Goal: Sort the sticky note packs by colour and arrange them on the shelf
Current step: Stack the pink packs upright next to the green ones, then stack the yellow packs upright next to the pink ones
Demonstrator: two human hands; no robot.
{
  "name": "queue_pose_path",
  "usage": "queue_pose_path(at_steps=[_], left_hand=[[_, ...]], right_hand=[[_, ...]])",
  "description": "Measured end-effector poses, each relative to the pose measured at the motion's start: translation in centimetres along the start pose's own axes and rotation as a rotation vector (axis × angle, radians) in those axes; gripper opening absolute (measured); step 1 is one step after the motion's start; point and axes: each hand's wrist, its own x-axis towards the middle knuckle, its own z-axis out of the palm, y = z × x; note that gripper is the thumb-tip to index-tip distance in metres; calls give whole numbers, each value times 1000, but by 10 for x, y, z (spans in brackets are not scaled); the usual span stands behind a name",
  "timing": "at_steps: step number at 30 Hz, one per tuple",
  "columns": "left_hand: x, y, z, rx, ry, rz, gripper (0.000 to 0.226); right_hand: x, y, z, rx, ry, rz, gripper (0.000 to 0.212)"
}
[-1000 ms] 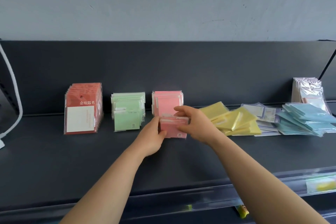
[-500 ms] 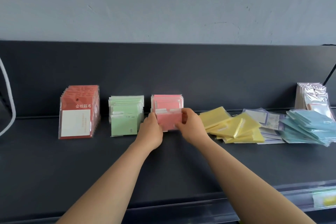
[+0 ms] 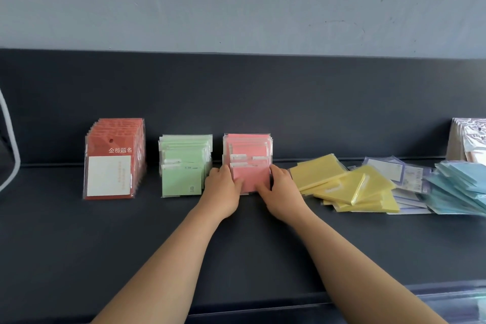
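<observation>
A row of pink sticky note packs (image 3: 248, 151) stands upright on the dark shelf (image 3: 105, 239). My left hand (image 3: 222, 191) grips the left edge of the front pink pack (image 3: 251, 177), and my right hand (image 3: 280, 191) grips its right edge. To the left stand upright green packs (image 3: 184, 166) and red packs (image 3: 113, 158). On the right lie loose piles: yellow packs (image 3: 349, 187), purple-white packs (image 3: 405, 176) and blue packs (image 3: 460, 187).
Silvery packets (image 3: 470, 142) lean against the shelf's back panel at the far right. A white cable (image 3: 11, 150) loops at the left edge. A clear price rail (image 3: 447, 297) runs along the shelf's front edge.
Both hands have carried the pink pack back and set it down upright at the front of the pink row. The camera has shifted slightly to the left.
</observation>
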Motion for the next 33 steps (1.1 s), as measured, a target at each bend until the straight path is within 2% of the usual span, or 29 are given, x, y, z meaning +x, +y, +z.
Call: queue_pose_path(at_steps=[6, 12, 17, 19, 22, 26, 30, 33], left_hand=[[-1, -2, 1, -3, 0, 7, 42], [-3, -7, -2, -47, -27, 34, 49], [-11, 0, -15, -25, -62, 11, 46], [-16, 5, -25, -4, -71, 18, 40], [-23, 14, -36, 11, 0, 60, 35], [-37, 37, -33, -53, 154, 198, 48], [-43, 73, -11, -87, 15, 269, 49], [-38, 101, 8, -73, -121, 232, 55]], right_hand=[[-2, 1, 1, -9, 12, 3, 20], [-9, -4, -5, 18, -8, -14, 47], [-15, -14, -16, 50, 1, -1, 43], [-17, -18, -27, 15, 19, -16, 50], [-23, -18, -46, -82, 49, -57, 68], [-35, -2, -71, -235, 138, -110, 65], [-38, 29, -100, -397, 229, -82, 65], [-35, 52, -118, -522, 182, -19, 71]])
